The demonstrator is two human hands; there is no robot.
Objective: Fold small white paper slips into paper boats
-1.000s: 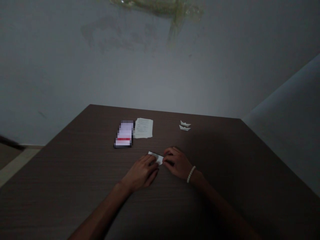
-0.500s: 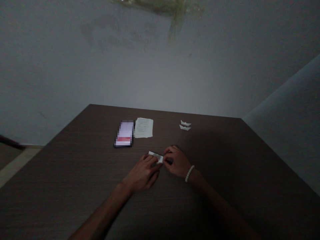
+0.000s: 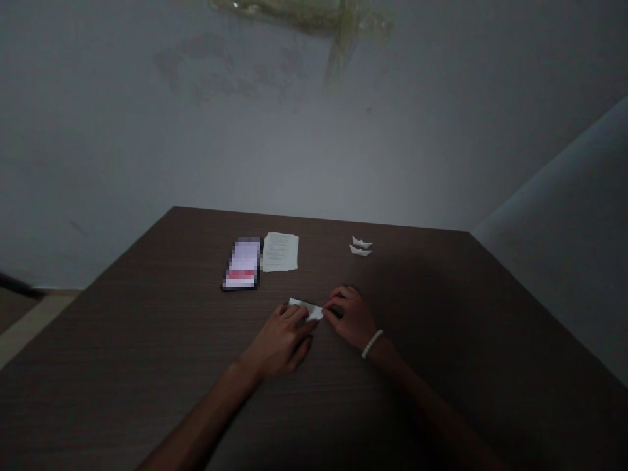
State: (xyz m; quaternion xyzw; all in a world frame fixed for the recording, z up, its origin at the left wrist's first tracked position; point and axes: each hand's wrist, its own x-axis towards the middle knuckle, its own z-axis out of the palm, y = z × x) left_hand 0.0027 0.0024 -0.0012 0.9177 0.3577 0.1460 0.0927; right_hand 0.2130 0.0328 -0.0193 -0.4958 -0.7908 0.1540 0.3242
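A small strip of folded white paper (image 3: pixel 315 313) lies on the table between my two hands. My left hand (image 3: pixel 279 340) holds it down, its bent fingers resting across the left and middle part. At the paper's right end, my right hand (image 3: pixel 352 319) pinches the corner between thumb and forefinger, with the other fingers curled. A bracelet of pale beads (image 3: pixel 372 344) circles my right wrist. The underside of the paper and parts of its folds are hidden by my fingers.
Two small white paper boats (image 3: pixel 362 246) sit beyond my right hand. Farther left are a stack of printed paper sheets (image 3: pixel 280 252) and a phone (image 3: pixel 242 264) with a blurred, lit screen. The dark wooden table (image 3: pixel 147 301) meets a stained wall at its far edge.
My right hand has shifted slightly right along the paper, so a little more of its right end shows. My left hand stays on it. The whole view has moved slightly.
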